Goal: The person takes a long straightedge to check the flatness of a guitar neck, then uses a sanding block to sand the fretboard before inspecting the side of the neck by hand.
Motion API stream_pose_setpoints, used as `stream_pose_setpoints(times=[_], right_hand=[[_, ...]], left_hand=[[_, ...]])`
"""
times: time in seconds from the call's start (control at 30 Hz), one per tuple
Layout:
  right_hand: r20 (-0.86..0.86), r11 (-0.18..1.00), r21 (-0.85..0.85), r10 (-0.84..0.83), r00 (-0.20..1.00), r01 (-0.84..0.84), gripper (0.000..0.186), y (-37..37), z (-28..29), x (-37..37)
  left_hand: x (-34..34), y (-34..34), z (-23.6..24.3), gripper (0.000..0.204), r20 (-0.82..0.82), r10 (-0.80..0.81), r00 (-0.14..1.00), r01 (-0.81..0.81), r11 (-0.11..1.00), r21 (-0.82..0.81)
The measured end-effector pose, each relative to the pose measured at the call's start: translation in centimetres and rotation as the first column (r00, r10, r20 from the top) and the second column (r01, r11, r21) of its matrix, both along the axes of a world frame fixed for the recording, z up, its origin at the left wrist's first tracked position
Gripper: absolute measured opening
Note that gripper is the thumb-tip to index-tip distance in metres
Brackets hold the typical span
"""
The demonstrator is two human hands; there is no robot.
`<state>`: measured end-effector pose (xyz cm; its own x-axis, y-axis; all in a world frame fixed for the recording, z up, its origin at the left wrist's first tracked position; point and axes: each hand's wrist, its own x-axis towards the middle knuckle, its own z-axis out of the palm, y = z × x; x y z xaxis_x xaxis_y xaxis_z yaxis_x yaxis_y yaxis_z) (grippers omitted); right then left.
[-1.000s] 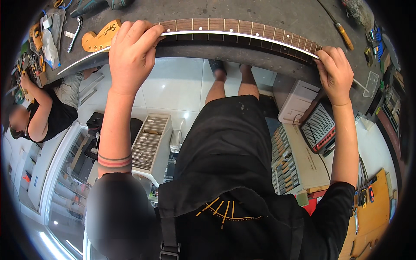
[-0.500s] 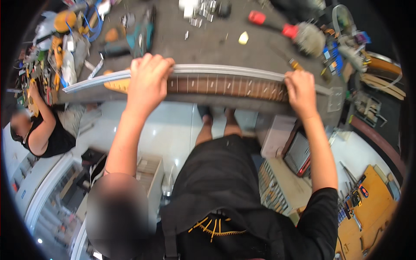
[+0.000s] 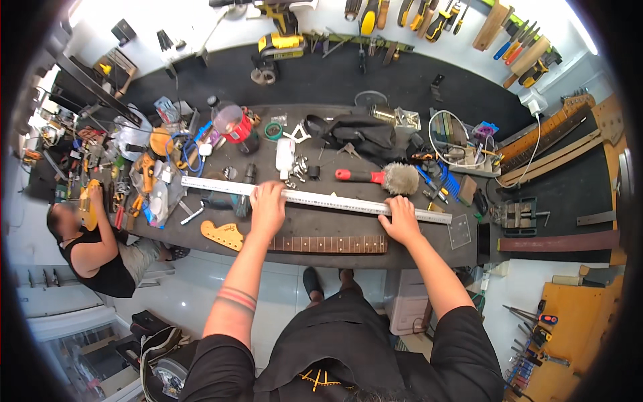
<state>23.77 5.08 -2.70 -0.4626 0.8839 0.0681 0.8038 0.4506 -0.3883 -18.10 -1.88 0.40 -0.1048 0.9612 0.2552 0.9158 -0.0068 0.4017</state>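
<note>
A long silver straightedge with markings along its face lies across my bench, slanting slightly from far left to near right. My left hand is closed over it left of the middle. Nearer its right end, my right hand grips it with the fingers over the top. In front of it, along the bench's near edge, rests a guitar neck with a dark fretted board and a pale headstock at its left. My left forearm passes over the neck, hiding a part of it.
Beyond the straightedge are a red-handled brush, a white bottle and a black bag. Tools and cables crowd the left end. A clear plate lies by the right end. Another person works at far left.
The straightedge has moved off the guitar neck, away from me, uncovering the fretboard. Both hands still grip it. My view has tilted up, bringing in the back wall.
</note>
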Motion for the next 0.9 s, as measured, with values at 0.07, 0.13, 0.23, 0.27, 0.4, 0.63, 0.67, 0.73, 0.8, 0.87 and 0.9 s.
stream_pose_setpoints(times=[0.07,0.13,0.23,0.27,0.4,0.63,0.67,0.73,0.8,0.87,0.9], right_hand=[[-0.07,0.994,0.095,0.055,0.996,-0.048,0.051,-0.1,1.1,-0.6],[-0.146,0.995,0.035,0.093,0.985,-0.089,0.053,0.4,1.9,-1.0],[-0.31,0.993,-0.07,0.071,0.948,-0.097,0.037,3.3,3.2,-3.7],[-0.387,0.979,-0.181,0.012,0.922,-0.089,0.029,4.8,4.0,-4.4],[-0.721,0.979,-0.186,-0.075,0.689,-0.088,0.014,13.4,5.3,-11.0],[-0.818,0.779,-0.567,-0.495,0.292,-0.269,0.041,27.0,11.4,-23.1],[-0.822,0.77,-0.564,-0.489,0.291,-0.298,0.041,27.5,12.2,-24.7],[-0.774,0.727,-0.632,-0.604,0.188,-0.267,0.042,28.7,13.0,-26.1],[-0.768,0.736,-0.64,-0.624,0.147,-0.22,0.043,29.6,12.9,-26.2],[-0.757,0.743,-0.652,-0.65,0.068,-0.15,0.039,31.1,11.9,-24.8],[-0.745,0.73,-0.661,-0.665,0.043,-0.174,0.036,31.7,11.5,-24.0]], left_hand=[[0.6,-3.6,0.0,0.044,0.018,0.067,0.998,-0.067,0.998,0.013],[1.8,-7.9,1.0,0.046,0.027,0.096,0.995,-0.095,0.995,-0.02],[3.4,-15.9,1.8,0.049,-0.018,0.135,0.991,-0.136,0.985,-0.102],[4.1,-17.8,2.4,0.05,-0.025,0.124,0.992,-0.126,0.982,-0.142],[6.9,-23.5,4.6,0.052,-0.036,0.205,0.978,-0.208,0.95,-0.233],[3.7,-34.1,-2.2,0.05,0.132,0.655,0.744,-0.312,0.514,-0.799],[3.3,-37.0,-2.5,0.048,0.227,0.799,0.557,-0.18,0.383,-0.906],[4.3,-40.9,-2.9,0.047,0.186,0.772,0.608,-0.212,0.383,-0.899],[5.8,-42.1,-3.3,0.046,0.151,0.743,0.652,-0.232,0.385,-0.893],[7.6,-43.1,-3.2,0.047,0.191,0.852,0.488,-0.223,0.333,-0.916],[8.4,-43.6,-3.5,0.047,0.192,0.858,0.477,-0.224,0.33,-0.917]])
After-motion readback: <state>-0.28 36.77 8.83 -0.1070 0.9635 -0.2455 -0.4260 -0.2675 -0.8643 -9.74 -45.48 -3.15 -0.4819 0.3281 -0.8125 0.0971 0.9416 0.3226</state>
